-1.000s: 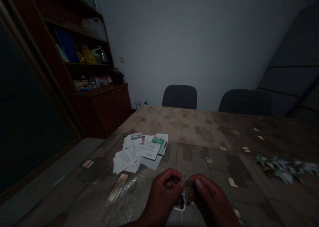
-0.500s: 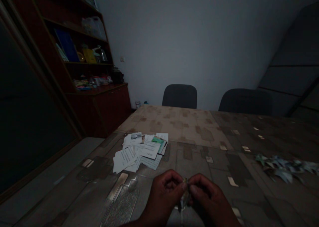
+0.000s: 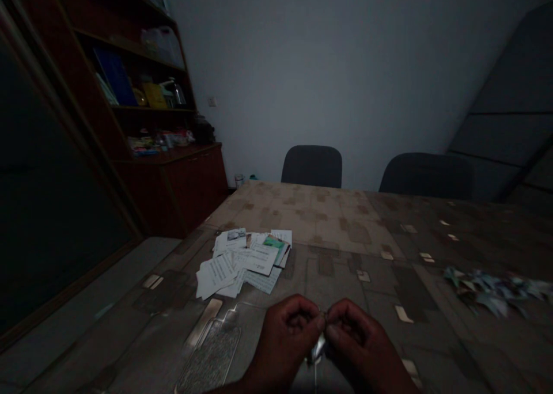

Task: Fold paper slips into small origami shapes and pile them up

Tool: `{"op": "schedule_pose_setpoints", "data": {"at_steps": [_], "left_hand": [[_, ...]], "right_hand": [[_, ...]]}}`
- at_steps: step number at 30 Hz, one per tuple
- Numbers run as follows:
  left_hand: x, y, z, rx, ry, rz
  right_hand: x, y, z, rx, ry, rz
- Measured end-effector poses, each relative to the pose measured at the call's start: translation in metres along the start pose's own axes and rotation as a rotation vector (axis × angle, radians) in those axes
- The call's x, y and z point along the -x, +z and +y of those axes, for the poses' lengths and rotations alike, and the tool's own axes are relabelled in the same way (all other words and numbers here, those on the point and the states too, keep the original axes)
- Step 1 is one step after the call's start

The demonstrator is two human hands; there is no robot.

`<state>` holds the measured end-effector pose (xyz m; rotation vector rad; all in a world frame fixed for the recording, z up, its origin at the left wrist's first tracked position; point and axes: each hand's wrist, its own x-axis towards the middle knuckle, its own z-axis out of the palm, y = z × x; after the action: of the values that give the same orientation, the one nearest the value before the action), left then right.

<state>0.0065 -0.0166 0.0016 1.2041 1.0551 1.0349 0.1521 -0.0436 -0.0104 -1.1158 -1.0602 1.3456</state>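
Note:
Close to the table's near edge, my left hand (image 3: 288,337) and my right hand (image 3: 358,339) meet, thumbs and fingertips pinched together. Between them is a small piece of folded paper (image 3: 318,345), pale and partly shiny, its upper part mostly covered by my fingers. Ahead and to the left lies a loose pile of cut paper pieces (image 3: 254,261), white with print, one with a green picture. Far to the right sits a cluster of pointed folded paper shapes (image 3: 496,287), slightly blurred.
A patterned cloth covers the table (image 3: 311,215). Beyond its far edge stand a dark chair (image 3: 311,165) and a second chair (image 3: 425,174) against the wall. A dark red cabinet (image 3: 194,186) with loaded shelves rises at the left.
Both hands stay in nearly the same place, still pinching. The paper between them has shifted slightly, and its lower part now catches more light. The paper pile and folded shapes have not moved.

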Motion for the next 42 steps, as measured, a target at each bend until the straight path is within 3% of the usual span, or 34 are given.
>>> {"op": "schedule_pose_setpoints", "data": {"at_steps": [21, 32, 42], "left_hand": [[-0.0007, -0.0015, -0.0063, -0.012, 0.029, 0.003], [0.002, 0.0004, -0.0037, -0.101, 0.083, -0.008], [0.0006, -0.0013, -0.0014, -0.101, 0.096, -0.037]], "right_hand": [[-0.0007, -0.0006, -0.003, 0.009, -0.013, -0.019], [0.0031, -0.0032, -0.0041, 0.431, -0.232, 0.095], [0.0046, -0.0045, -0.0033, 0.44, -0.236, 0.063]]}}
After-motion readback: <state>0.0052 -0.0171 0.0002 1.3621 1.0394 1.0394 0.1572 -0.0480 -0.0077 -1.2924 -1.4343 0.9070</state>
